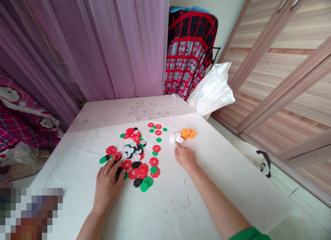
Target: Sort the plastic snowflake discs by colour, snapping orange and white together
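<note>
My left hand [109,176] rests palm down with its fingers spread over the near left edge of a loose pile of notched plastic discs. The pile mixes red discs [133,173], black discs [137,182], green discs [144,186] and white discs [128,149]. Some discs are hidden beneath my left fingers. On the right, my right hand [185,157] reaches out with its index finger extended, the tip at the near edge of a small group of white discs [172,138]. Its other fingers are partly hidden, and nothing shows in its grasp. Orange discs [188,133] lie right beside that white group.
Between the two groups runs a bent line of red and green discs [156,148]. A pale cloth covers the table [165,212]. A white bag [213,90] stands at the far right corner, near a wooden wardrobe [279,67]. Purple curtains [116,43] hang behind.
</note>
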The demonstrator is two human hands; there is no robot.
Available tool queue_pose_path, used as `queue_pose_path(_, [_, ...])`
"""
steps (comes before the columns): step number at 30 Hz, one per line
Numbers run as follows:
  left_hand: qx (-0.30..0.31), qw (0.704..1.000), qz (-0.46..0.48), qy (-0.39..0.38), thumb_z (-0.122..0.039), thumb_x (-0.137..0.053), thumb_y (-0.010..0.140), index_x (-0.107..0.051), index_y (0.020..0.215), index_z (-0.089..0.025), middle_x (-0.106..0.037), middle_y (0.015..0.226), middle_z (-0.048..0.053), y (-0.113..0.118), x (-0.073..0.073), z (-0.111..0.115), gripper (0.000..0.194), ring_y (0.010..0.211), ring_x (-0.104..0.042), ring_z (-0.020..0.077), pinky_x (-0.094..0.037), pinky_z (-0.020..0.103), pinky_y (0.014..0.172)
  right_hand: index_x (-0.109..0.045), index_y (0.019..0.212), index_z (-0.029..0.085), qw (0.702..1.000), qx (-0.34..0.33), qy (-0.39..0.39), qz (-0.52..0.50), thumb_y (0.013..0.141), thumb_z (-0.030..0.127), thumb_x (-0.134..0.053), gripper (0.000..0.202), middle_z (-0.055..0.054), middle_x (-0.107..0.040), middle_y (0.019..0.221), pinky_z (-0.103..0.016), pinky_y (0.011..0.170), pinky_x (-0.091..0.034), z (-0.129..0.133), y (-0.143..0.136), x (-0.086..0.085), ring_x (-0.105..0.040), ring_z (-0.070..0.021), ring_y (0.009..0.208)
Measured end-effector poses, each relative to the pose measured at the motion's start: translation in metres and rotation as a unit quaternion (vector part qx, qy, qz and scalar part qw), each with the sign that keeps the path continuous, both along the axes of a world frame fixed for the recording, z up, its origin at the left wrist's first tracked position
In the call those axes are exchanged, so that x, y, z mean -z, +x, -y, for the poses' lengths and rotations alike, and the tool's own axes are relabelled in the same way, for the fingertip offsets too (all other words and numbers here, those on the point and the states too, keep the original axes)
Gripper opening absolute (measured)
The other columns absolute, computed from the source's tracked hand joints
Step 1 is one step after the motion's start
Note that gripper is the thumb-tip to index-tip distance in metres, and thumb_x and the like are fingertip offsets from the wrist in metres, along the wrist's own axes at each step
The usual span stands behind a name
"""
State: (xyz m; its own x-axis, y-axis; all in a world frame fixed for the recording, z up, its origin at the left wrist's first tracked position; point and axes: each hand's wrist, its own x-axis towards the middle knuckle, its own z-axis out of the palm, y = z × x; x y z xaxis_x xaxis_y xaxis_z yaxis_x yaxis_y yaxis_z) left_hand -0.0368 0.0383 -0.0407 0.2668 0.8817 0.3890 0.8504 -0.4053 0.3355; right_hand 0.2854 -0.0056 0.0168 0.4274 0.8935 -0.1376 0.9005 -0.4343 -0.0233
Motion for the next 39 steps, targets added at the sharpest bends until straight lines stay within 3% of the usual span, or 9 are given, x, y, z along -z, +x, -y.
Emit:
queue_pose_path(12, [-0.003, 1.0, 0.001, -0.001, -0.044, -0.042, 0.095, -0.068, 0.124, -0.024, -0.058, 0.144, 0.011, 0.0, 0.0, 0.0, 0.044, 0.134, -0.051, 0.0312, -0.041, 0.053, 0.11, -0.057, 0.138, 0.024, 0.999, -0.002, 0.04, -0.013, 0.101, 0.03, -0.036, 0.043, -0.01, -0.077, 0.097, -0.03, 0.079, -0.049, 0.004, -0.004, 0.005, -0.072, -0.0213, 0.091])
queue_pose_path(15, [-0.011, 1.0, 0.004, -0.001, -0.044, -0.042, 0.095, -0.068, 0.124, -0.025, -0.058, 0.144, 0.01, 0.002, 0.0, 0.0, 0.043, 0.135, -0.05, 0.0307, -0.04, 0.053, 0.111, -0.063, 0.131, 0.023, 0.988, -0.085, 0.121, -0.049, 0.1, 0.024, -0.038, 0.04, -0.009, -0.075, 0.108, -0.029, 0.09, -0.049, -0.002, -0.015, 0.008, -0.069, -0.0199, 0.101])
queue_pose_path(19, [-0.022, 1.0, 0.001, -0.006, -0.042, -0.043, 0.095, -0.067, 0.125, -0.026, -0.057, 0.145, 0.01, 0.004, 0.001, 0.001, 0.042, 0.135, -0.049, 0.0313, -0.039, 0.054, 0.111, -0.065, 0.128, 0.018, 0.951, -0.212, 0.211, -0.084, 0.097, 0.019, -0.043, 0.039, -0.011, -0.063, 0.136, -0.032, 0.111, -0.039, -0.029, -0.037, 0.011, -0.055, -0.0209, 0.126])
queue_pose_path(23, [-0.031, 0.999, 0.011, -0.001, -0.038, -0.043, 0.096, -0.067, 0.125, -0.025, -0.057, 0.145, 0.01, 0.004, 0.004, 0.001, 0.04, 0.137, -0.048, 0.0312, -0.039, 0.053, 0.112, -0.057, 0.139, 0.015, 0.95, -0.228, 0.187, -0.1, 0.098, 0.024, -0.044, 0.044, -0.012, -0.05, 0.151, -0.04, 0.118, -0.032, -0.054, -0.061, 0.018, -0.043, -0.0252, 0.14])
queue_pose_path(28, [-0.047, 0.998, 0.024, 0.031, -0.03, -0.041, 0.096, -0.068, 0.123, -0.027, -0.059, 0.143, 0.007, 0.006, 0.004, 0.001, 0.039, 0.138, -0.047, 0.0314, -0.04, 0.054, 0.111, -0.061, 0.135, 0.016, 0.929, -0.291, 0.195, -0.119, 0.098, 0.022, -0.043, 0.042, -0.011, -0.056, 0.146, -0.043, 0.12, -0.032, -0.049, -0.079, 0.037, -0.047, -0.0239, 0.137])
queue_pose_path(31, [-0.002, 0.999, 0.003, 0.04, -0.037, -0.044, 0.096, -0.065, 0.129, -0.028, -0.057, 0.146, 0.008, 0.013, -0.002, 0.009, 0.04, 0.139, -0.046, 0.0318, -0.036, 0.056, 0.114, -0.066, 0.128, 0.019, 0.895, -0.34, 0.246, -0.152, 0.097, 0.019, -0.041, 0.04, -0.008, -0.064, 0.137, -0.035, 0.116, -0.038, -0.039, -0.078, 0.045, -0.055, -0.0189, 0.129])
queue_pose_path(33, [0.087, 0.995, -0.032, 0.032, -0.045, -0.05, 0.094, -0.06, 0.136, -0.031, -0.054, 0.149, 0.008, 0.022, -0.007, 0.018, 0.045, 0.14, -0.045, 0.0316, -0.031, 0.057, 0.118, -0.068, 0.125, 0.02, 0.889, -0.326, 0.272, -0.171, 0.097, 0.016, -0.039, 0.041, -0.007, -0.067, 0.131, -0.03, 0.111, -0.042, -0.038, -0.074, 0.046, -0.059, -0.0161, 0.122])
queue_pose_path(36, [0.205, 0.976, -0.074, 0.005, -0.059, -0.057, 0.087, -0.055, 0.141, -0.032, -0.048, 0.153, 0.009, 0.037, -0.011, 0.029, 0.06, 0.143, -0.04, 0.0337, -0.024, 0.06, 0.12, -0.071, 0.12, 0.021, 0.909, -0.259, 0.285, -0.159, 0.096, 0.015, -0.04, 0.04, -0.007, -0.07, 0.123, -0.03, 0.107, -0.043, -0.045, -0.071, 0.042, -0.061, -0.0181, 0.116])
queue_pose_path(39, [0.194, 0.978, -0.08, -0.018, -0.06, -0.057, 0.087, -0.058, 0.138, -0.034, -0.052, 0.151, 0.008, 0.045, -0.01, 0.03, 0.057, 0.143, -0.041, 0.0347, -0.023, 0.063, 0.119, -0.068, 0.125, 0.023, 0.931, -0.235, 0.242, -0.141, 0.095, 0.021, -0.048, 0.036, -0.008, -0.07, 0.119, -0.032, 0.103, -0.044, -0.06, -0.073, 0.03, -0.06, -0.0208, 0.112])
